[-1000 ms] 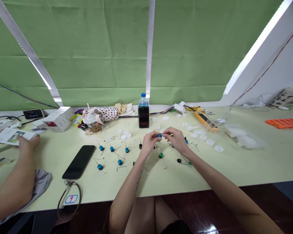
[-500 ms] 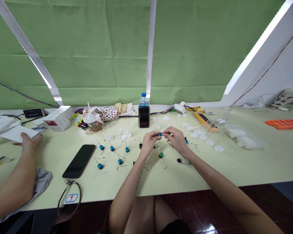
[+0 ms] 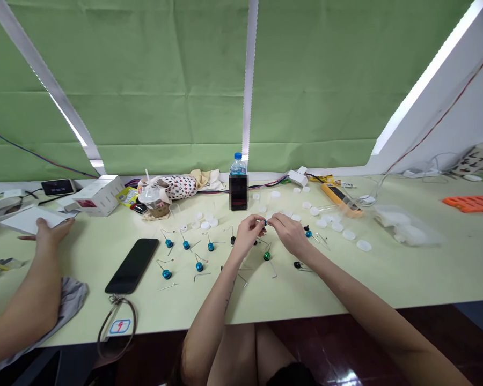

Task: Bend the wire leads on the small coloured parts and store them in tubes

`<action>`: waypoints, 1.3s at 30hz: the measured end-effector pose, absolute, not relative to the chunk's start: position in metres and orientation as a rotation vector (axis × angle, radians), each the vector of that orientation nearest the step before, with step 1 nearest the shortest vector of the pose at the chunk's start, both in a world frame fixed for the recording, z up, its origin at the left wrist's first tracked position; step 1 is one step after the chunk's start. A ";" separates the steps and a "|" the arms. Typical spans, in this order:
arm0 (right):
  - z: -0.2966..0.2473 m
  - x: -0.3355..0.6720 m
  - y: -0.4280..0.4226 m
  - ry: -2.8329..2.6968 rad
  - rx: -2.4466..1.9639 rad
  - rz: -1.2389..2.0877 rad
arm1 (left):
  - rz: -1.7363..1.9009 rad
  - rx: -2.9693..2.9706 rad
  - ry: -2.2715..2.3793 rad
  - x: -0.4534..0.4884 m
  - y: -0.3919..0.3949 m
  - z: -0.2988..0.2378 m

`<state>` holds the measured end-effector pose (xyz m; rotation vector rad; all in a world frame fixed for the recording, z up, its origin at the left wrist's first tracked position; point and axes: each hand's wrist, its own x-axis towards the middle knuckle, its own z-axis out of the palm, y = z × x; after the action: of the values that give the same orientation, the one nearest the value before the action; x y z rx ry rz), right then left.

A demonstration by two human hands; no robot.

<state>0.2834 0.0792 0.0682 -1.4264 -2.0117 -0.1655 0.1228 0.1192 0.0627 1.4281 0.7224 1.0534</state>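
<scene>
A small blue bicycle bell (image 3: pixel 265 223) is pinched between the fingertips of both hands, mostly covered by them. My left hand (image 3: pixel 248 234) closes on it from the left. From the right, my right hand (image 3: pixel 288 230) grips it with thumb and forefinger. Below the hands lies a green bell (image 3: pixel 266 256) with a bent wire and a hex key (image 3: pixel 273 269). Several blue bells with wire strikers, such as this front blue bell (image 3: pixel 199 266), stand left of my forearm. Another blue bell (image 3: pixel 308 234) and a black part (image 3: pixel 297 265) lie near my right wrist.
White round discs (image 3: pixel 349 235) are scattered behind and right. A phone (image 3: pixel 132 266) lies left, a bottle (image 3: pixel 238 185) stands at the back, and a yellow multimeter (image 3: pixel 341 199) lies right. At far left, another person's hand (image 3: pixel 50 230) holds a white card (image 3: pixel 32 219).
My right hand has turned slightly, its fingers now closer over the blue bell, which shows less. The view has shifted a little.
</scene>
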 end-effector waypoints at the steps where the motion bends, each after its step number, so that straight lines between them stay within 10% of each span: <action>1: 0.065 0.284 0.079 -2.008 -1.464 -0.165 | 1.057 1.418 0.746 0.122 0.120 0.061; 25: 0.070 0.273 0.095 -2.523 -1.997 0.184 | 1.118 1.280 0.681 0.126 0.142 0.026; 39: 0.100 0.293 0.075 -1.803 -1.569 0.438 | 1.088 1.261 0.624 0.125 0.134 0.042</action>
<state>0.2928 0.0748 0.0999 -1.5690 -1.8029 0.4384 0.1254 0.1335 0.0423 1.2607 0.6243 1.0880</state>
